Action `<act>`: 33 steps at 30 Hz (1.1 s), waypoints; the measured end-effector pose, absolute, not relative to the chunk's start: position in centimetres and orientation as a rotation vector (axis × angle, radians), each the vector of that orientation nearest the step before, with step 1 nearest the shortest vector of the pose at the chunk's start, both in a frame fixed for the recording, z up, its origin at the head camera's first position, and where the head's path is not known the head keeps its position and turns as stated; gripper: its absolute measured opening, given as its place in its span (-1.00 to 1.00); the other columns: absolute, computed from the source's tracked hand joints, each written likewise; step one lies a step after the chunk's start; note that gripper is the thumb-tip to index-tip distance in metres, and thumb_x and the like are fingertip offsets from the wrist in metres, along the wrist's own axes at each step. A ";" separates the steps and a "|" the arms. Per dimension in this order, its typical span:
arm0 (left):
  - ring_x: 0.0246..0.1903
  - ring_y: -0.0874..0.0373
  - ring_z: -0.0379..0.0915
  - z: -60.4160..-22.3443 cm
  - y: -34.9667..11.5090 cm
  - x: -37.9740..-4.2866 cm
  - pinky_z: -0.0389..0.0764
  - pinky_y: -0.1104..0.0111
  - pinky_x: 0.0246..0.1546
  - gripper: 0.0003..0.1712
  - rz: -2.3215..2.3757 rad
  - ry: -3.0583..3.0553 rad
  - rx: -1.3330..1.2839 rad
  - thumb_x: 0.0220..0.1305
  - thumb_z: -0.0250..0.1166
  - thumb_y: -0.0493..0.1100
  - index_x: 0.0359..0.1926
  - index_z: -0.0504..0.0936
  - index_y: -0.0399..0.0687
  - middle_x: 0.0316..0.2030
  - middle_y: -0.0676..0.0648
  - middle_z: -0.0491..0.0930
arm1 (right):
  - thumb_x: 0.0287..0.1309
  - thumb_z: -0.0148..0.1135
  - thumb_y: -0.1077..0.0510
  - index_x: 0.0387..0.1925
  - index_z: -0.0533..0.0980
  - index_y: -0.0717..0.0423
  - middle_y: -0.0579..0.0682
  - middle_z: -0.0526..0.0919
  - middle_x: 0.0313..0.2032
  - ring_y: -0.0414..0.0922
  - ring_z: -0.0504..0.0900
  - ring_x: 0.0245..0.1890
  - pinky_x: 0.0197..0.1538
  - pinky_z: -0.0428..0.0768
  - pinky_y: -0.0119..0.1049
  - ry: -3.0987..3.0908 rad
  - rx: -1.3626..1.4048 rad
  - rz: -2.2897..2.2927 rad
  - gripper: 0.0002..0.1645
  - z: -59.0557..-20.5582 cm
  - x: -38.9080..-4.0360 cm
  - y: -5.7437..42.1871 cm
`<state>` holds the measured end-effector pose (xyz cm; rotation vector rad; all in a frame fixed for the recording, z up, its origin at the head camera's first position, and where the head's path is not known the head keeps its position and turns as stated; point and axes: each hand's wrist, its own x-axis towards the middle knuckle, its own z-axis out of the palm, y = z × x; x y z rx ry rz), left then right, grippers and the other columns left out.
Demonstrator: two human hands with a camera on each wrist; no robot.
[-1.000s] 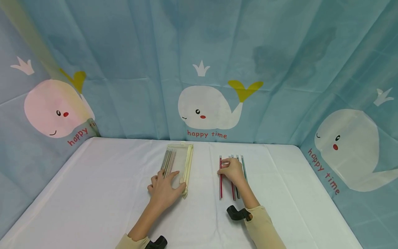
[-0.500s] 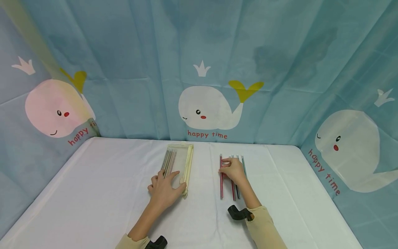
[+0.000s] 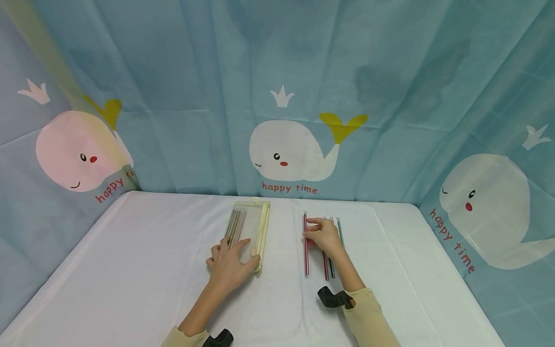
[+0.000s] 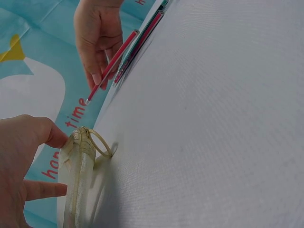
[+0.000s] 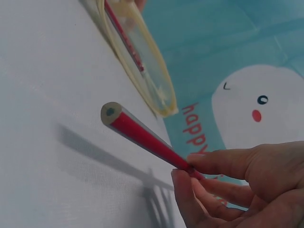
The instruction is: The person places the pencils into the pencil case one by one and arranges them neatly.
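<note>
Red and slim, the pencil (image 3: 306,253) is pinched between the thumb and fingertips of the right hand (image 3: 325,236). In the right-wrist view its blunt end stands apart from its shadow, so that end at least is off the tabletop (image 3: 130,284); whether the far end is clear too, I cannot tell.

Lifting the pencil looks like the step in hand. A light, firm pinch near the middle should hold it level, since a thin barrel would swing if taken near one end. Raising the wrist a little first would be wise: a second red pencil (image 3: 325,267), a black one (image 3: 333,269) and a green one (image 3: 340,231) lie under or just beside that hand and could roll if brushed.

Well apart to the left lies the clear pouch (image 3: 265,217), yellow along its edges, with more pencils (image 3: 236,224) inside. The left hand (image 3: 231,265) is spread across its near end, touching it; light, even pressure there should stop it sliding.

Behind hangs a blue curtain (image 3: 191,144) printed with whales (image 3: 282,144).
</note>
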<state>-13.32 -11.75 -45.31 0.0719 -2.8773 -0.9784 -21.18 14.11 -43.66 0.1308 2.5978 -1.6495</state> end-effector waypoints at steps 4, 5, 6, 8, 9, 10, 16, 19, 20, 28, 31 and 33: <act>0.32 -0.59 0.15 -45.3 -11.7 -13.3 0.25 -0.40 0.02 -0.34 -0.977 -2.878 0.069 0.26 0.31 0.17 0.31 0.67 -0.01 0.44 -0.54 0.23 | 0.23 0.41 0.42 0.28 0.56 0.40 0.28 0.71 -0.12 -0.09 0.76 -0.34 -0.28 0.77 -0.23 2.551 0.121 -1.707 -0.43 -43.6 -21.2 13.9; 0.32 -0.59 0.15 -45.3 -11.7 -13.3 0.25 -0.40 0.02 -0.34 -0.977 -2.879 0.069 0.26 0.31 0.17 0.31 0.67 -0.01 0.44 -0.54 0.23 | 0.23 0.41 0.42 0.28 0.56 0.39 0.29 0.71 -0.11 -0.09 0.76 -0.33 -0.27 0.77 -0.23 2.544 0.121 -1.719 -0.43 -43.7 -21.1 13.8; 0.32 -0.59 0.15 -45.3 -11.7 -13.3 0.25 -0.40 0.02 -0.34 -0.977 -2.878 0.068 0.26 0.31 0.17 0.31 0.67 -0.01 0.44 -0.54 0.23 | 0.23 0.40 0.42 0.29 0.56 0.38 0.28 0.71 -0.10 -0.09 0.76 -0.33 -0.27 0.77 -0.24 2.538 0.121 -1.726 -0.43 -43.7 -21.1 13.8; 0.32 -0.59 0.15 -45.3 -11.7 -13.3 0.25 -0.39 0.02 -0.34 -0.978 -2.876 0.067 0.25 0.31 0.17 0.31 0.67 -0.01 0.44 -0.54 0.23 | 0.24 0.40 0.42 0.29 0.56 0.37 0.28 0.71 -0.10 -0.11 0.75 -0.34 -0.27 0.76 -0.25 2.534 0.114 -1.735 -0.43 -43.6 -21.1 13.7; 0.32 -0.58 0.15 -45.3 -11.7 -13.3 0.25 -0.39 0.02 -0.34 -0.978 -2.876 0.067 0.26 0.31 0.17 0.31 0.67 -0.01 0.44 -0.54 0.23 | 0.24 0.40 0.42 0.29 0.55 0.37 0.28 0.71 -0.09 -0.11 0.75 -0.34 -0.27 0.76 -0.25 2.532 0.110 -1.738 -0.42 -43.6 -21.1 13.7; 0.32 -0.58 0.15 -45.3 -11.7 -13.3 0.25 -0.39 0.02 -0.34 -0.978 -2.876 0.067 0.26 0.31 0.17 0.31 0.67 -0.01 0.44 -0.55 0.23 | 0.24 0.40 0.42 0.30 0.55 0.37 0.28 0.71 -0.09 -0.11 0.75 -0.34 -0.27 0.76 -0.25 2.532 0.107 -1.738 -0.42 -43.6 -21.1 13.7; 0.32 -0.58 0.15 -45.4 -11.7 -13.3 0.25 -0.39 0.02 -0.33 -0.977 -2.875 0.066 0.26 0.31 0.17 0.32 0.67 -0.01 0.44 -0.54 0.23 | 0.27 0.39 0.40 0.31 0.54 0.36 0.29 0.70 -0.06 -0.10 0.76 -0.32 -0.25 0.77 -0.23 2.529 0.084 -1.729 -0.42 -43.6 -21.1 13.6; 0.31 -0.59 0.16 -45.4 -11.8 -13.3 0.25 -0.39 0.02 -0.33 -0.977 -2.872 0.063 0.25 0.31 0.17 0.31 0.67 -0.02 0.44 -0.54 0.23 | 0.27 0.39 0.39 0.31 0.54 0.36 0.29 0.71 -0.06 -0.09 0.76 -0.34 -0.25 0.77 -0.23 2.522 0.073 -1.734 -0.43 -43.6 -21.1 13.6; 0.31 -0.59 0.16 -45.4 -11.8 -13.3 0.25 -0.40 0.02 -0.33 -0.977 -2.871 0.063 0.25 0.31 0.17 0.31 0.67 -0.02 0.44 -0.54 0.23 | 0.27 0.39 0.39 0.31 0.54 0.36 0.29 0.71 -0.07 -0.09 0.77 -0.36 -0.26 0.77 -0.23 2.520 0.072 -1.737 -0.43 -43.6 -21.2 13.5; 0.31 -0.58 0.16 -45.5 -11.8 -13.3 0.25 -0.39 0.01 -0.33 -0.973 -2.868 0.063 0.24 0.31 0.17 0.31 0.67 -0.02 0.44 -0.54 0.24 | 0.26 0.40 0.39 0.30 0.55 0.34 0.27 0.71 -0.07 -0.11 0.76 -0.37 -0.26 0.77 -0.23 2.496 0.071 -1.749 -0.43 -43.6 -21.0 13.2; 0.31 -0.58 0.16 -45.5 -11.8 -13.3 0.25 -0.39 0.02 -0.33 -0.975 -2.867 0.064 0.24 0.31 0.17 0.31 0.67 -0.02 0.44 -0.54 0.24 | 0.26 0.41 0.39 0.30 0.56 0.34 0.27 0.72 -0.08 -0.12 0.76 -0.37 -0.26 0.77 -0.22 2.506 0.060 -1.742 -0.43 -43.6 -21.0 13.0; 0.31 -0.58 0.16 -45.4 -11.8 -13.3 0.25 -0.39 0.02 -0.33 -0.975 -2.870 0.065 0.24 0.30 0.18 0.31 0.67 -0.02 0.44 -0.55 0.24 | 0.25 0.41 0.39 0.30 0.56 0.34 0.27 0.73 -0.08 -0.11 0.76 -0.38 -0.27 0.77 -0.22 2.509 0.057 -1.739 -0.43 -43.7 -21.0 12.9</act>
